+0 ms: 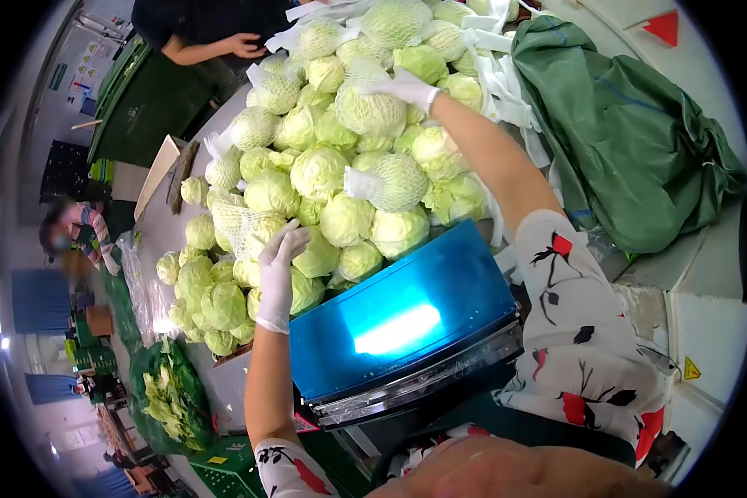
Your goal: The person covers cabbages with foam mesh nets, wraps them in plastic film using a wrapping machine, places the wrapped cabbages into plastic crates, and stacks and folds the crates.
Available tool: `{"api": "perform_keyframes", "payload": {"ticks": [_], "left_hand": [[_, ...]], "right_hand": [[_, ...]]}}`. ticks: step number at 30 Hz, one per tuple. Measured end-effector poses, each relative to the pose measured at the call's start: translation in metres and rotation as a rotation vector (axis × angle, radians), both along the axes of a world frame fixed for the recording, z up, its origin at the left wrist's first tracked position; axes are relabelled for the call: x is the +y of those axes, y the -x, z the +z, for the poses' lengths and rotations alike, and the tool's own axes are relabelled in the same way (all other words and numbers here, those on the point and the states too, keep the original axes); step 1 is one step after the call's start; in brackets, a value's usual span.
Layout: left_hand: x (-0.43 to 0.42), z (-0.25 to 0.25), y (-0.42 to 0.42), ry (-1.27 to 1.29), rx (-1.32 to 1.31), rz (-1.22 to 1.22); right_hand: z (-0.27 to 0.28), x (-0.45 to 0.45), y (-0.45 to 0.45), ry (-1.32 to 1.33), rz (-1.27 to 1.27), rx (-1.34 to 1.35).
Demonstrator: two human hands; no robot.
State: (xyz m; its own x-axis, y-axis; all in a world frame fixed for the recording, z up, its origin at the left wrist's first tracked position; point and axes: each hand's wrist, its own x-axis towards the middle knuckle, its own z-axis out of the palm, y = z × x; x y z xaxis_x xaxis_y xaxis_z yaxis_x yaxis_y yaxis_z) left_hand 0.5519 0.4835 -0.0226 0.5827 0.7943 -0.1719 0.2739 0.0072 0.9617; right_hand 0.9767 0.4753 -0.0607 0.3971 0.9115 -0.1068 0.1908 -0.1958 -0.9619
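- Head view, right hand [405, 88]: gloved, laid on a netted cabbage [368, 114] at the far middle of the pile; your fingers lie extended and close together, perhaps to steady its round top. Whether they clamp it, you cannot tell; the thumb is hidden.
- Left hand [280, 259]: gloved, raised at the near edge of the pile, fingers bent and bunched beside a net sleeve [231, 222]. Whether they pinch anything is not clear.
- Bare cabbages [317, 173]: heaped mid-scene with netted ones among them, probably massed there to lie within your reach.
- Blue cover [402, 303]: near, between you and the heap; your arms pass to either side of it.
- Green sheet [631, 133]: bunched at the right, beside the heap.
- Co-worker's hand [245, 46]: bare, far left, at the heap's edge.
- Green bag [192, 407]: near left, leaves inside, its open mouth seemingly suited to scraps.
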Motion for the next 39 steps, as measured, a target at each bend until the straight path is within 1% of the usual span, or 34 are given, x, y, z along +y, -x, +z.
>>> {"api": "perform_keyframes", "payload": {"ticks": [2, 5, 8, 10, 11, 12, 14, 15, 16, 18, 19, 21, 22, 24, 25, 26, 27, 28, 29, 31, 32, 35, 36, 37, 39], "left_hand": [[0.007, 0.0, -0.019, -0.005, 0.015, -0.034], [0.021, -0.001, -0.059, 0.019, 0.003, -0.002], [0.055, -0.021, -0.108, 0.078, -0.057, -0.024], [0.077, -0.03, -0.158, 0.222, -0.081, -0.053], [0.081, -0.028, -0.179, 0.27, 0.003, -0.08], [0.081, -0.024, -0.196, 0.317, 0.087, -0.112], [0.072, -0.018, -0.222, 0.342, 0.207, -0.068], [0.07, -0.018, -0.228, 0.354, 0.267, -0.049], [0.07, -0.02, -0.228, 0.327, 0.251, -0.051], [0.069, -0.027, -0.22, 0.274, 0.219, -0.051], [0.061, -0.021, -0.214, 0.182, 0.128, -0.045], [0.024, 0.008, -0.185, 0.016, -0.04, -0.026], [0.003, 0.03, -0.166, -0.034, -0.046, -0.022], [-0.033, 0.03, -0.122, -0.448, -0.161, 0.058], [-0.056, 0.03, -0.097, -0.522, -0.202, 0.088], [-0.086, 0.037, -0.074, -0.464, -0.255, 0.094], [-0.108, 0.03, -0.044, -0.507, -0.199, 0.114], [-0.131, 0.023, -0.015, -0.517, -0.133, 0.119], [-0.151, 0.015, 0.009, -0.514, -0.153, 0.126], [-0.188, 0.01, 0.044, -0.496, -0.134, 0.141], [-0.203, -0.001, 0.061, -0.471, -0.123, 0.164], [-0.231, -0.022, 0.09, -0.37, -0.057, 0.191], [-0.234, -0.031, 0.102, -0.486, -0.009, 0.146], [-0.237, -0.028, 0.106, -0.518, 0.056, 0.132], [-0.239, -0.013, 0.123, -0.555, 0.152, 0.026]], "right_hand": [[-0.029, 0.009, -0.019, -0.058, 0.133, 0.169], [-0.047, 0.02, -0.016, 0.025, 0.115, 0.015], [-0.038, 0.0, 0.016, -0.04, 0.019, -0.234], [-0.024, -0.015, 0.023, -0.053, 0.188, -0.127], [-0.023, -0.022, 0.024, -0.056, 0.266, -0.07], [-0.028, -0.022, 0.024, -0.044, 0.199, -0.015], [-0.042, -0.013, 0.021, -0.056, 0.201, -0.069], [-0.038, -0.012, 0.023, -0.062, 0.199, -0.098], [-0.035, -0.015, 0.025, -0.089, 0.172, -0.163], [-0.026, -0.027, 0.037, -0.145, 0.122, -0.294], [-0.014, -0.037, 0.045, -0.255, 0.106, -0.36], [0.016, -0.07, 0.07, -0.459, 0.078, -0.477], [0.03, -0.088, 0.089, -0.527, 0.065, -0.503], [0.057, -0.119, 0.125, -0.661, 0.07, -0.6], [0.063, -0.135, 0.145, -0.72, 0.086, -0.663], [0.062, -0.151, 0.166, -0.731, 0.13, -0.68], [0.062, -0.167, 0.185, -0.744, 0.178, -0.699], [0.056, -0.183, 0.202, -0.755, 0.251, -0.71], [0.046, -0.198, 0.222, -0.764, 0.322, -0.718], [0.037, -0.23, 0.255, -0.688, 0.406, -0.715], [0.034, -0.241, 0.272, -0.676, 0.411, -0.632], [0.007, -0.271, 0.312, -0.487, 0.431, -0.664], [-0.012, -0.278, 0.32, -0.555, 0.41, -0.863], [-0.007, -0.284, 0.325, -0.497, 0.387, -0.836], [0.004, -0.303, 0.336, -0.357, 0.34, -0.782]]}}
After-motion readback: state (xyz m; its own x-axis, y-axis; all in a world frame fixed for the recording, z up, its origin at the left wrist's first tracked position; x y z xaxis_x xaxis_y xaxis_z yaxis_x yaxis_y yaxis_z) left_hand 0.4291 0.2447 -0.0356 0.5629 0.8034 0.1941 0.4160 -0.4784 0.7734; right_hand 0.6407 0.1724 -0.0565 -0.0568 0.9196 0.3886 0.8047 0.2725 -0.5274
